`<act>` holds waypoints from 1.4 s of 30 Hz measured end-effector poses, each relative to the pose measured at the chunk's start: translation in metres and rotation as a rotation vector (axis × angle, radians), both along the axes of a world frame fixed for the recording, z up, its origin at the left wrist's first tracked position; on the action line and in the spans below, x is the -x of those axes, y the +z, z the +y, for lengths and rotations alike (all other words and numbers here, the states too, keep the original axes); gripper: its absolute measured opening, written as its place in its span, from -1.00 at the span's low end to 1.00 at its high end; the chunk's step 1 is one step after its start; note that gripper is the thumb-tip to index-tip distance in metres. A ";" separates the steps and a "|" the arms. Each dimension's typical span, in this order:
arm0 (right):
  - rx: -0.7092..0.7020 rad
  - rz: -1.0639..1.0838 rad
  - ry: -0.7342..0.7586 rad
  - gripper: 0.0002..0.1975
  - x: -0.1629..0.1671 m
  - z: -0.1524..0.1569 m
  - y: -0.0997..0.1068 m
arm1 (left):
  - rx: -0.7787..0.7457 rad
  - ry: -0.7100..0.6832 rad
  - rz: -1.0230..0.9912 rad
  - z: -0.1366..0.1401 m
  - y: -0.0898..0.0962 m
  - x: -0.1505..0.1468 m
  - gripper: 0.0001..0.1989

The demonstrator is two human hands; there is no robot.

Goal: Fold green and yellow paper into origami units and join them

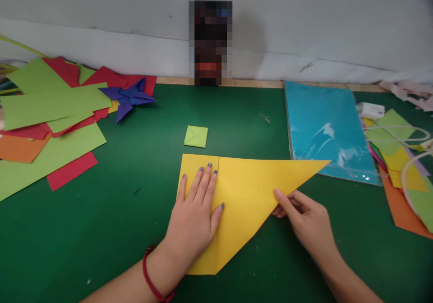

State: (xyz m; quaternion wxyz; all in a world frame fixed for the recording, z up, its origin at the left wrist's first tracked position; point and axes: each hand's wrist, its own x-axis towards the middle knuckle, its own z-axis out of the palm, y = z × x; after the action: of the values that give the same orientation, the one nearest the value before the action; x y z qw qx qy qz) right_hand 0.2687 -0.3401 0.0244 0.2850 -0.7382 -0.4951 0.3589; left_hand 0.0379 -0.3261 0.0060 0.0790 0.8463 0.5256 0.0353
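Note:
A yellow sheet of paper [246, 190] lies on the green table, its right side folded to a slanting edge that runs up to a sharp point. A vertical crease shows left of its middle. My left hand [198, 213] rests flat on the sheet's left part, fingers stretched out. At the slanted edge, my right hand [304, 217] pinches the yellow paper between thumb and fingers; some of these fingertips are hidden under it. Just beyond the sheet's top edge is a small folded light-green paper square [196, 137].
Green, red and orange paper pieces [57, 107] are heaped at the left, with a purple-blue folded paper star [129, 98] against them. A clear-wrapped blue paper pack [324, 127] lies at the right. Beyond it are a white adapter [371, 110], cable and paper scraps [402, 172].

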 end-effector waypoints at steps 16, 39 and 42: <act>-0.016 -0.065 0.025 -0.66 0.000 -0.002 0.002 | 0.012 -0.011 0.013 0.001 0.000 0.001 -0.37; 0.010 0.035 0.131 -0.73 0.001 -0.001 0.003 | 0.007 0.019 0.018 0.007 0.002 -0.001 -0.39; -0.007 -0.042 0.166 -0.76 0.006 -0.002 0.001 | 0.004 0.000 0.024 0.012 0.005 -0.002 -0.40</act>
State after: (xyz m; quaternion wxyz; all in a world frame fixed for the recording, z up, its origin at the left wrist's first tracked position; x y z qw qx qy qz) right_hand 0.2626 -0.3420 0.0254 0.2464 -0.7009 -0.5616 0.3641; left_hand 0.0400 -0.3141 0.0113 0.0745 0.8465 0.5267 0.0240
